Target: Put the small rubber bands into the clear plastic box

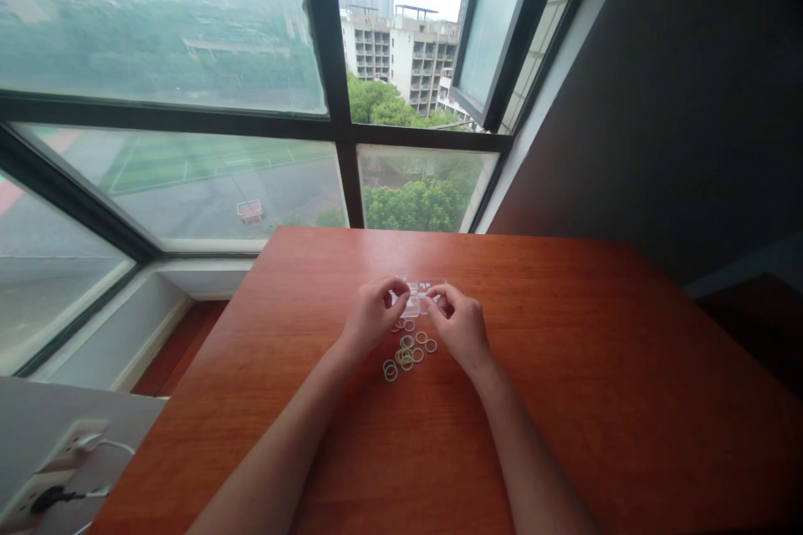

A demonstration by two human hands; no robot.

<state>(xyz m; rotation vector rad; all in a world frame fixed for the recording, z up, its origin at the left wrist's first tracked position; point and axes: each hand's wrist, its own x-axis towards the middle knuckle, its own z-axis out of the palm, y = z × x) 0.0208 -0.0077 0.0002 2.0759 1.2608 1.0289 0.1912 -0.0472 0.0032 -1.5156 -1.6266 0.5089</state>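
Both hands meet over the middle of a reddish wooden table (pixel 565 401), and between their fingertips sits a small clear bag (pixel 419 298), flat or nearly flat on the wood. The left hand (pixel 371 318) pinches the bag's left edge, thumb and forefinger closed together on the plastic; the right hand (pixel 460 324) does the same on the right edge, its fingers curled in and closed on the film. So the bag lies directly between the two grips, stretched from one to the other, a little beyond the knuckles towards the window (pixel 251 100). Just on the near side of the bag, in the gap between the two wrists, a loose scatter of small rings (pixel 406 354) lies on the table (thin bands, yellowish and pale, some overlapping); a couple lie right by the bag's near edge, though whether they touch it I cannot tell. No ring is in either hand. At the lower left, off the table, a white socket (pixel 69 445) has plugs and cables in it.
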